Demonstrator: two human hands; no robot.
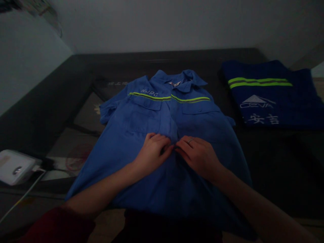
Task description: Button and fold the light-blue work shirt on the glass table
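Note:
A blue short-sleeved work shirt with yellow-green reflective stripes lies face up, its collar pointing away from me. My left hand is closed on the front placket at about mid-length, thumb and fingers pinching the cloth. Close against it, my right hand, with a ring on one finger, grips the other side of the same placket. The fingertips of both hands nearly meet. Whatever small part lies between them, such as a button, is hidden. The lower hem hangs towards me over the near edge.
At the right lies a folded dark blue garment with a reflective stripe and white lettering. A white device with a cable sits at the left. The dark table meets a pale wall at the back.

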